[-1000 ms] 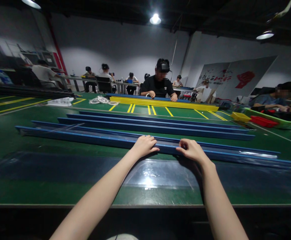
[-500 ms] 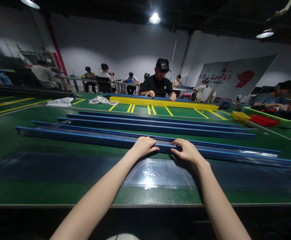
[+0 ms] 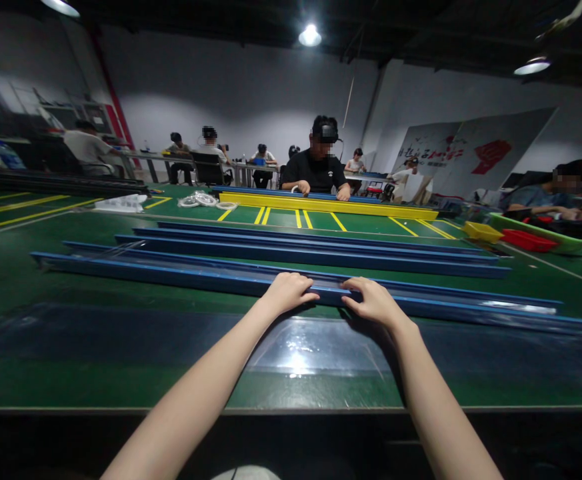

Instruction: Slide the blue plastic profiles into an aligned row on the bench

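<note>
Green table (image 3: 1,287) carries the nearest blue channel (image 3: 329,295) crosswise. Your right hand (image 3: 373,300) has shifted toward your left hand (image 3: 285,293), so work looks mid-channel; both curl part-closed at its near wall, grip unclear.

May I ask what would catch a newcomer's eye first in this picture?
Probably the left hand and right hand, close together at the front wall of the nearest long blue channel, mid-picture. Just below, glare shines on a clear sheet lying on the green table. Beyond, a bright yellow rail stands out in front of a worker in black.
</note>
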Demonstrator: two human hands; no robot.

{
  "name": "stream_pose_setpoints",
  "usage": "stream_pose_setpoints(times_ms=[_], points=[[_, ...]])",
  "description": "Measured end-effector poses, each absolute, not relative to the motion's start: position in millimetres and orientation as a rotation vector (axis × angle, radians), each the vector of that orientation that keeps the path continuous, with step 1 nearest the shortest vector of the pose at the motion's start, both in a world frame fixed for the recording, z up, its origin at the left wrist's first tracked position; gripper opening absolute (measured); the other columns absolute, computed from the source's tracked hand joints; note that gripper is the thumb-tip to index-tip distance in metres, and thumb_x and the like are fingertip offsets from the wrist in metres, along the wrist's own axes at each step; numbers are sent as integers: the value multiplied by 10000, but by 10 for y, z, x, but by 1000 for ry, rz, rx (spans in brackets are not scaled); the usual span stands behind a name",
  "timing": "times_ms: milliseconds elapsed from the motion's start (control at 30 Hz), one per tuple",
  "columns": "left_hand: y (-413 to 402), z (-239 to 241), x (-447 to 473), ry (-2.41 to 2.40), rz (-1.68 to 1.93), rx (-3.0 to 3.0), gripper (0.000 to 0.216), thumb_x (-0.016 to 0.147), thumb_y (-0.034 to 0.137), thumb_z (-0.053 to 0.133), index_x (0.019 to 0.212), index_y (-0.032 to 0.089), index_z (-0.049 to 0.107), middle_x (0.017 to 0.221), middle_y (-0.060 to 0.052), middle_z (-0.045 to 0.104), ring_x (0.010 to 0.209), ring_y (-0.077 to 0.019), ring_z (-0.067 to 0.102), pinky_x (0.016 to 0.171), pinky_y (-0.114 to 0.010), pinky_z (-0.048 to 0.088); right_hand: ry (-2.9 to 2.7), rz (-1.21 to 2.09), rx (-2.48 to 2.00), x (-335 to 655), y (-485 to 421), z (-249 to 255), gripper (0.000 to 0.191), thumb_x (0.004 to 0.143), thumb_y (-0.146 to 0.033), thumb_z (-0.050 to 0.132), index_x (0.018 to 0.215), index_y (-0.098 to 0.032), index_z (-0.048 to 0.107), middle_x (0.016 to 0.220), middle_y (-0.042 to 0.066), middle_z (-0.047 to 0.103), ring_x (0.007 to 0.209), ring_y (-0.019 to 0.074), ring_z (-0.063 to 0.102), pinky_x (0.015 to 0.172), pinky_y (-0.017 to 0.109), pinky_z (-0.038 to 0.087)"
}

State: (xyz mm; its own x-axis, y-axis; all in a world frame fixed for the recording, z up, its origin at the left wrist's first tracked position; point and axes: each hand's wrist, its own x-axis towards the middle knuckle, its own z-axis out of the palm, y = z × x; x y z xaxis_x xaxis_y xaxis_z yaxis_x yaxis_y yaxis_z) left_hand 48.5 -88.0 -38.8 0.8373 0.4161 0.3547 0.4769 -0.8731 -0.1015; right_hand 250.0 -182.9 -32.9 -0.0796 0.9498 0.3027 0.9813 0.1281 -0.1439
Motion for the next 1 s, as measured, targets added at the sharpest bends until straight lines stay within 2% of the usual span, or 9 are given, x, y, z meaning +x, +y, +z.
stream_pose_setpoints(times_ms=[300,400,633,1000], points=[[-885,-378,482,-713,-466,-2840,344,814,487,407,794,184,570,812,-41,642,779,-184,591,613,-237,385,-2101,-132,-1868,2474,-1821,-344,302,750,-373,465,959,-202,601,995,58,618,914,190,547,766,263,381],[-886,-376,479,-718,-479,-2850,335,810,487,414,795,188,564,816,-38,642,784,-184,590,618,-235,384,-2091,-109,-1857,2464,-1812,-336,282,776,-378,429,914,-202,601,944,54,617,872,179,548,726,257,378],[-879,-357,469,-873,-652,-2989,289,790,497,437,858,235,540,829,21,641,765,-152,588,592,-211,367,-2051,-118,-1796,2478,-1795,-310,162,745,-344,475,768,-200,547,777,21,548,693,136,494,592,229,340],[-860,-340,478,-1006,-713,-3083,234,753,463,505,797,243,571,796,41,640,717,-137,576,567,-200,346,-2043,-122,-1766,2485,-1774,-330,142,736,-325,481,698,-190,499,702,12,513,652,129,446,573,233,308]])
